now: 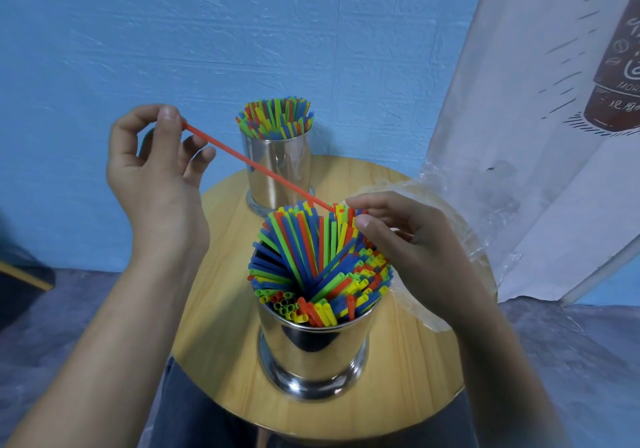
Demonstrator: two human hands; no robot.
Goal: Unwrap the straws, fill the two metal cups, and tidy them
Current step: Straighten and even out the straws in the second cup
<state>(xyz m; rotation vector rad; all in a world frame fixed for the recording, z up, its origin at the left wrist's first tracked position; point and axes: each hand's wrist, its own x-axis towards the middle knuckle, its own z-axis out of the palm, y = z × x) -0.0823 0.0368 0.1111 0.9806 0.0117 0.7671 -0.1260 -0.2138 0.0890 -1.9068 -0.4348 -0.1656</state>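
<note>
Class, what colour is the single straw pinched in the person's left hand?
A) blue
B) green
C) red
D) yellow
C: the left hand pinches one end of a red straw, whose other end reaches the near cup.

Below your grip — round wood table (225,292); blue wall (311,32) behind it, white banner (519,136) w/ bottle print to its rt.

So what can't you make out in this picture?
Head view:
- Lower end of the red straw: lost among the straws in the near cup.
- Whether the right hand pinches a straw: its fingers hide that.
- plastic wrap: partly behind the right hand.
- poster: print cut off by the right edge.
</note>
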